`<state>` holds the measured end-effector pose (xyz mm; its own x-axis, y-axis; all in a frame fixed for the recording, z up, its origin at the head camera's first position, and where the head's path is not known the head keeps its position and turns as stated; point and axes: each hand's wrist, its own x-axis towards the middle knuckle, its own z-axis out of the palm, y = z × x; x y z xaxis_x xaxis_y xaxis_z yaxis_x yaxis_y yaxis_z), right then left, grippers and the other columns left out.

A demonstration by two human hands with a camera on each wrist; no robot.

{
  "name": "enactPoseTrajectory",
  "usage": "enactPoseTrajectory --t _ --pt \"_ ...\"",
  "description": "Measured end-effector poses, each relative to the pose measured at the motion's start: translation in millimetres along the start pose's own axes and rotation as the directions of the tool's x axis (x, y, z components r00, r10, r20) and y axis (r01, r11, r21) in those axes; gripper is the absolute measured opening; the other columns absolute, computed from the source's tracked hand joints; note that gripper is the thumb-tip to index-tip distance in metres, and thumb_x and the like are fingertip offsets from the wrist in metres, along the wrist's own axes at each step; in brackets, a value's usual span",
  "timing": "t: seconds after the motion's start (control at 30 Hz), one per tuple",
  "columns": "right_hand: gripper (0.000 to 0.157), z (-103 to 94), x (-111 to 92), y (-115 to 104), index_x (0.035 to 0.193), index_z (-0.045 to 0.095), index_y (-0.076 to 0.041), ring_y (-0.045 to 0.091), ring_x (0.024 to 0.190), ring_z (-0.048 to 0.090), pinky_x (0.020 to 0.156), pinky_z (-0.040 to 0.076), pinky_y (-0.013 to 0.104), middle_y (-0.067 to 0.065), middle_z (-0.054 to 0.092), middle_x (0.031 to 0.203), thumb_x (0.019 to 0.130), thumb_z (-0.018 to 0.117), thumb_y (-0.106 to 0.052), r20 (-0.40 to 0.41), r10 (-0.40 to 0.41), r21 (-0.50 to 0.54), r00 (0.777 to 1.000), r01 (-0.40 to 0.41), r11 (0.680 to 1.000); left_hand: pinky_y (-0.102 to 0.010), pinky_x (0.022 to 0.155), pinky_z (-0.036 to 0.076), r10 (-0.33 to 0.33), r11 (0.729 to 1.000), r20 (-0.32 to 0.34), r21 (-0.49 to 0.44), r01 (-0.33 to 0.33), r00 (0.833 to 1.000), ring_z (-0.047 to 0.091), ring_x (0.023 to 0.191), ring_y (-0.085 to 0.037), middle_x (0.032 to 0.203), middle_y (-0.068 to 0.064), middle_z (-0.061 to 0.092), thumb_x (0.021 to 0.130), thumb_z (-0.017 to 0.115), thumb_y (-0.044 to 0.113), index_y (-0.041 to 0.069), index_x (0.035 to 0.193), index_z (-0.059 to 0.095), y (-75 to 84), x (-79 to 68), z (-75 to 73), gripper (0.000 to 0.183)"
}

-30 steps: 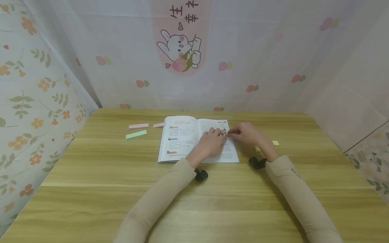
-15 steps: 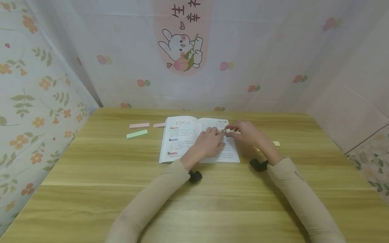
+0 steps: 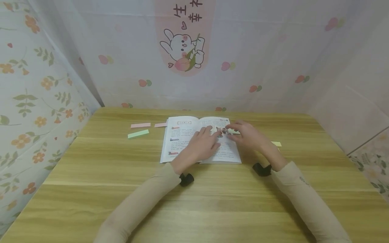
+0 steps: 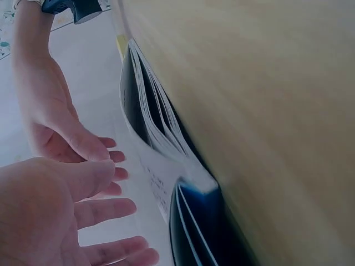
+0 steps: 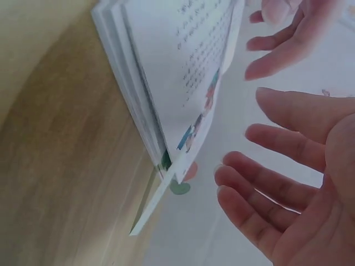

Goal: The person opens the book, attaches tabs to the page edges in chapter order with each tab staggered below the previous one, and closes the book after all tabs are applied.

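Note:
An open book (image 3: 179,145) with printed pages lies on the table. From the edge of its right page juts a pale sticky strip (image 5: 150,208), beside a small colour picture. My left hand (image 3: 204,143) is over the right page, fingers extended and left of the picture; in the left wrist view its fingers hold nothing. At the right page's edge is my right hand (image 3: 248,135), thumb and fingers apart on either side of the strip. The right wrist view shows those fingers (image 5: 266,216) spread and loosely bent, with nothing between them.
Left of the book lie a pink strip pad (image 3: 140,125), a green strip pad (image 3: 138,134) and another pink strip (image 3: 160,125) reaching the book's edge. A yellow pad (image 3: 276,143) is partly hidden behind the right forearm. A patterned cloth (image 3: 267,60) hangs behind the table.
The right hand's thumb and fingers, together at the page edge before, have parted, and the strip shows between them. My left hand has drawn back to the left, uncovering the picture.

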<state>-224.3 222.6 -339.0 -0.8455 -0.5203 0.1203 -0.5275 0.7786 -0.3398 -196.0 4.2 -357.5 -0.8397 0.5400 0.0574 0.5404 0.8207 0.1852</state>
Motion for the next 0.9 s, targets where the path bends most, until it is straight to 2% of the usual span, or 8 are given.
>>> enactPoseTrajectory --t 0.1,0.37,0.67,0.9 --pt "0.038 1.1 -2.9 -0.6 0.133 0.063 -0.002 0.046 0.134 0.045 0.108 0.037 0.061 0.026 0.053 0.141 0.100 0.066 -0.021 -0.004 -0.008 -0.007 1.000 0.008 1.000 -0.051 0.112 0.036 0.001 1.000 -0.011 -0.004 -0.001 1.000 0.034 0.144 -0.034 0.158 -0.019 0.034 0.107 0.047 0.039 0.014 0.153 0.045 -2.3 -5.5 -1.8 0.052" --pt "0.045 2.8 -10.1 -2.3 0.137 0.061 -0.004 0.046 0.134 0.045 0.108 0.037 0.061 0.028 0.050 0.144 0.099 0.066 -0.028 0.003 0.000 -0.027 1.000 0.000 1.000 -0.052 0.112 0.035 -0.001 1.000 -0.013 0.009 0.001 1.000 0.035 0.143 -0.035 0.157 -0.021 0.035 0.107 0.046 0.037 0.010 0.150 0.047 -12.2 -20.0 -3.2 0.051" --pt "0.053 4.8 -17.4 -6.3 0.140 0.060 -0.006 0.047 0.132 0.046 0.106 0.038 0.063 0.029 0.051 0.143 0.096 0.071 -0.032 0.008 -0.039 -0.023 0.999 0.039 0.999 -0.054 0.113 0.034 -0.020 1.000 -0.012 -0.006 0.020 1.000 0.034 0.143 -0.037 0.156 -0.023 0.035 0.107 0.047 0.037 0.009 0.150 0.047 -23.3 -34.2 -7.6 0.051" --pt "0.058 7.3 -24.8 -8.5 0.140 0.058 -0.004 0.047 0.133 0.044 0.109 0.035 0.063 0.027 0.052 0.141 0.094 0.072 -0.036 0.044 -0.030 -0.022 0.999 0.031 0.999 -0.055 0.110 0.037 -0.018 1.000 -0.024 -0.018 0.018 1.000 0.037 0.140 -0.038 0.152 -0.024 0.038 0.106 0.050 0.037 0.009 0.147 0.049 -31.5 -46.5 -10.0 0.050"
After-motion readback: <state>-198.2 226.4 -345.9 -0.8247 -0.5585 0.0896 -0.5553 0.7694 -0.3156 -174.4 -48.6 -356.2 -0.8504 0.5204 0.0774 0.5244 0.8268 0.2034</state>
